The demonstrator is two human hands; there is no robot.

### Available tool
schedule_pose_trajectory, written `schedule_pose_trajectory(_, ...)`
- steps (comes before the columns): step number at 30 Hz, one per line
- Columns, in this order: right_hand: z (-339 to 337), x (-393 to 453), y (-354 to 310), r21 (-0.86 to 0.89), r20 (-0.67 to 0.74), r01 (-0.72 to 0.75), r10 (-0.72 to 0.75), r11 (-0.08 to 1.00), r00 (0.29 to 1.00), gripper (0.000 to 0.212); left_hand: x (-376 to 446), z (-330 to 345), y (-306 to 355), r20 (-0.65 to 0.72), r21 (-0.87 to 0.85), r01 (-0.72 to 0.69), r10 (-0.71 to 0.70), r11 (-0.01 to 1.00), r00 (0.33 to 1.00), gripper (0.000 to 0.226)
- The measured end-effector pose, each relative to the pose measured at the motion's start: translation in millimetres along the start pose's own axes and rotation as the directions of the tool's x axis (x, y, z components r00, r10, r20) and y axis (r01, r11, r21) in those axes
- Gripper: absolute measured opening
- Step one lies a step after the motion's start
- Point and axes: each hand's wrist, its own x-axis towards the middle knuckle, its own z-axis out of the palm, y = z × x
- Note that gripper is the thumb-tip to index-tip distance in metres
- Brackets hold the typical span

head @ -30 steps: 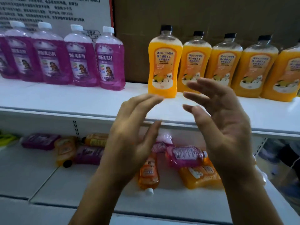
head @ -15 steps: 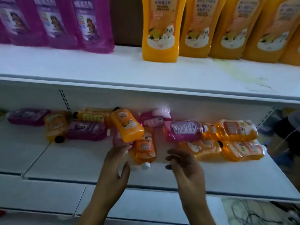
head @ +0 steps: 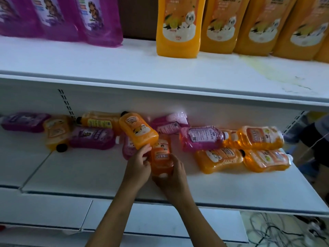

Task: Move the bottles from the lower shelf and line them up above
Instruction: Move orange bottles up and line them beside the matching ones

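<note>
A: Two hands are now down on the lower shelf (head: 231,186); a second ago they hovered spread in front of the upper shelf (head: 89,65).

B: Confirmed. Our left hand (head: 138,168) and right hand (head: 173,177) curl round one amber bottle (head: 161,155) lying flat near the shelf's front edge. The left fingertips also touch the orange bottle (head: 138,132) leaning just to the far left of it.

A: Meaning for the task?

B: We judge the pick-up of the next bottle has begun. About a dozen bottles lie scattered on the lower shelf. Above, purple bottles (head: 71,20) stand left, orange bottles (head: 231,24) right.

A: Caution?

B: Lifting may topple the leaning bottle.
</note>
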Motion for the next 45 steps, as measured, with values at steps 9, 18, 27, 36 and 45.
schedule_pose_trajectory(9, -19, 4, 6, -0.220, -0.093, -0.021, 0.001, 0.975, 0.996, 0.082, -2, 18, 6, 0.133, 0.231, -0.098, 0.069, 0.968, 0.989, 0.058)
schedule_pose_trajectory(18, -86, -20, 14, 0.038, 0.028, 0.014, -0.015, 0.999, 0.999, 0.075, -2, 35, 3, 0.323, 0.489, -0.312, 0.163, 0.815, 0.932, 0.083)
schedule_pose_trajectory(27, -166, -55, -7, -0.065, 0.196, -0.097, 0.108, 0.993, 0.975, 0.055, 14, 71, 26, 0.614, 0.472, -0.671, 0.333, 0.571, 0.715, 0.108)
schedule_pose_trajectory(36, -144, -68, -31, 0.231, -0.236, -0.026, 0.082, 0.973, 0.968, 0.046, -18, 82, 27, 0.335, 0.280, -0.546, 0.453, 0.789, 0.826, 0.098)
schedule_pose_trajectory(45, -97, -61, -34, 0.249, -0.387, 0.069, 0.034, 0.966, 0.921, 0.058, -52, 64, 35, 0.141, 0.406, -0.450, 0.432, 0.796, 0.891, 0.102)
